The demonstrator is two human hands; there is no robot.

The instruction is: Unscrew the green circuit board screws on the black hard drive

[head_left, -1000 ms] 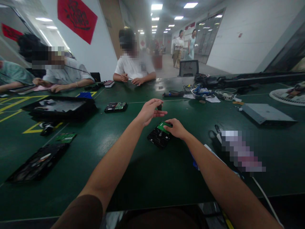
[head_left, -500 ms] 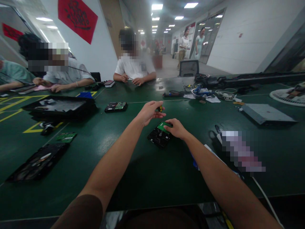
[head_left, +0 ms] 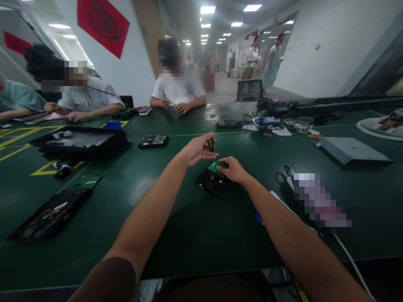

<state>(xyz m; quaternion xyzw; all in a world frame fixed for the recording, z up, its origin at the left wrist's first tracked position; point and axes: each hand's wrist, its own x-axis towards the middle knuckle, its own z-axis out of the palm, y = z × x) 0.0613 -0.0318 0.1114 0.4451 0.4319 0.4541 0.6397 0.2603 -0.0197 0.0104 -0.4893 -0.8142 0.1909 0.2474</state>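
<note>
A black hard drive (head_left: 210,181) with a green circuit board (head_left: 215,167) lies on the green table (head_left: 195,226) in front of me. My right hand (head_left: 233,170) rests on the drive's far corner, fingers curled on the green board. Just above and left of it, my left hand (head_left: 197,149) pinches a small screwdriver with a black and yellow handle (head_left: 211,144) between thumb and fingers, standing upright over the drive.
A second hard drive (head_left: 153,141) lies further back. A black tray (head_left: 77,140), an opened drive casing (head_left: 48,214) and a loose green board (head_left: 86,181) sit to the left. A grey box (head_left: 351,149), cables and tools are at right. Two people sit across the table.
My left hand has dropped slightly toward the drive and turned the screwdriver more upright. My right hand stays on the drive. Two people in the corridor have walked to the right.
</note>
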